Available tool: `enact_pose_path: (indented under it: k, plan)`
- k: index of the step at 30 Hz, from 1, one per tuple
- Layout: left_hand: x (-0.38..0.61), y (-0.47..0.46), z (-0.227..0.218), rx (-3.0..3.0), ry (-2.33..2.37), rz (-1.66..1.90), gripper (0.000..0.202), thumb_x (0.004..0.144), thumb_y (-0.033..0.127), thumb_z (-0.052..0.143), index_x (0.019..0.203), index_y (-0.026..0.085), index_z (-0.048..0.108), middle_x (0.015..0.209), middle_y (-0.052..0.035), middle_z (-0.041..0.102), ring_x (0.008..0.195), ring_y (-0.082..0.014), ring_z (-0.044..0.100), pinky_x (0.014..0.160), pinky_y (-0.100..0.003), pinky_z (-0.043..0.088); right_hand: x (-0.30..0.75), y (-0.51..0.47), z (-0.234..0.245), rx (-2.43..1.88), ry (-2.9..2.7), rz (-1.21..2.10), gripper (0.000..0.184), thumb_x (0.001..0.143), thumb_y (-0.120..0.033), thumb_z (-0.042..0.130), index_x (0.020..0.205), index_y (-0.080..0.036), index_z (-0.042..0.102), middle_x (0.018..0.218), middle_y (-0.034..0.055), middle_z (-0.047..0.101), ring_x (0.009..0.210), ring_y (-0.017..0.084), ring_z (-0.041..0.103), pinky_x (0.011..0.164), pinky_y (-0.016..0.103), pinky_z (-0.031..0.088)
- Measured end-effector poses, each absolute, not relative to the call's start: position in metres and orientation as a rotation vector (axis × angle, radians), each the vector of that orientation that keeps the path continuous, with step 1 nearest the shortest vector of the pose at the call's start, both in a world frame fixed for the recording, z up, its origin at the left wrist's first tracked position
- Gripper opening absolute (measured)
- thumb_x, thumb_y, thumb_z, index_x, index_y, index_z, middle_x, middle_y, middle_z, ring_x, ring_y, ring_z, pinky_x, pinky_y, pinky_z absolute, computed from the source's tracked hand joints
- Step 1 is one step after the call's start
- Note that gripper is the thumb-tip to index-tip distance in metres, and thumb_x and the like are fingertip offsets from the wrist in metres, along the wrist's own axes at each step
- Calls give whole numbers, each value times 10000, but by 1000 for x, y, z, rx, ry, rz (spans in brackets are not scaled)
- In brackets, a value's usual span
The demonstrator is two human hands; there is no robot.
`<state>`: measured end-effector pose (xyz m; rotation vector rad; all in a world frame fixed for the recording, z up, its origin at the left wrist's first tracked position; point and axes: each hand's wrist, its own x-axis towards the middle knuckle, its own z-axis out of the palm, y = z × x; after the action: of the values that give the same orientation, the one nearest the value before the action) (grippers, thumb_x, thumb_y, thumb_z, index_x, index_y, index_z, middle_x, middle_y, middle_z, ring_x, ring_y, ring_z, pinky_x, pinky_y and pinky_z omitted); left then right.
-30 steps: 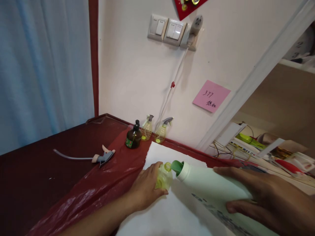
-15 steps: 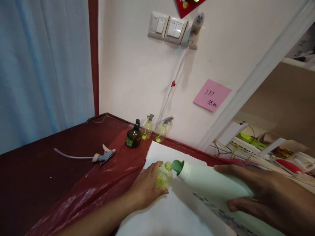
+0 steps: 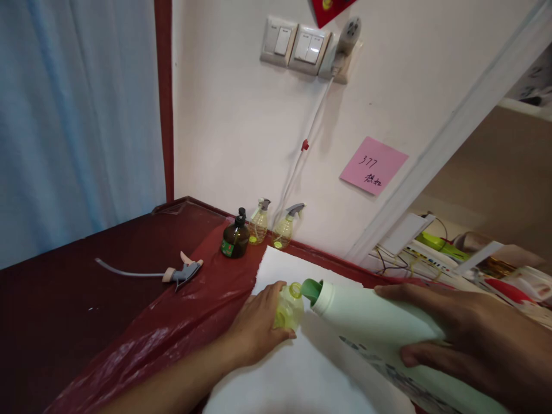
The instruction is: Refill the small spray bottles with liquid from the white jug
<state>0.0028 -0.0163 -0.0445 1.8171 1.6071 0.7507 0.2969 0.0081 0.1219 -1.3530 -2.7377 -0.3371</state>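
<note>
My left hand grips a small clear plastic bottle with yellowish-green tint, lying on its side with no spray head and its open neck pointing right. My right hand holds a large white plastic detergent bottle on its side. That bottle's green spout sits right next to the small bottle's neck, and I cannot tell whether they touch. Both bottles are just above a white sheet, which hides part of the tabletop.
A spray trigger head with a tube lies on the dark red table, beside a red plastic sheet. A brown pump bottle and two small spray bottles stand along the wall. Cables and papers lie lower right.
The view has shifted slightly. My hands and both bottles keep nearly the same positions, and the green spout stays beside the small bottle's neck.
</note>
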Motion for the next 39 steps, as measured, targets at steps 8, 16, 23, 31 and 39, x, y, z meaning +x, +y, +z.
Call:
enact_pose_path:
  k: [8,16,23,31,39]
  plan:
    - [3,-17,-41,1810,1620,735,852,749,372,793,1480,245,374,1524,-112,508,1392,-327,472,1161,-444,363,301,12,124,-1369,-2766,-276,549,774,-484,704,1312,-533,609,1256,-86,734,1063,280,740,858,387,642]
    - [3,-16,-45,1826,1613,763,840,752,371,797,1471,239,383,1516,-113,517,1380,-335,485,1151,-462,376,296,13,130,-1395,-2783,-277,558,785,-512,696,1335,-504,604,1256,-64,736,1066,304,737,851,407,644]
    - [4,-17,-45,1829,1619,754,837,756,367,799,1470,240,380,1528,-124,504,1383,-342,481,1149,-473,377,294,13,132,-1407,-2797,-280,531,793,-503,677,1321,-483,621,1250,-50,740,1072,312,734,865,422,639]
    - [3,-16,-44,1820,1611,750,844,758,361,798,1478,228,378,1525,-130,506,1392,-342,472,1156,-462,366,288,13,141,-1476,-2818,-245,565,766,-479,721,1314,-538,594,1261,-95,727,1097,291,718,898,418,621]
    - [3,-15,-49,1821,1605,770,877,754,367,808,1495,227,360,1535,-112,498,1402,-323,461,1172,-452,351,284,12,145,-1462,-2859,-248,582,790,-456,715,1355,-491,581,1343,-82,688,1173,295,686,950,400,610]
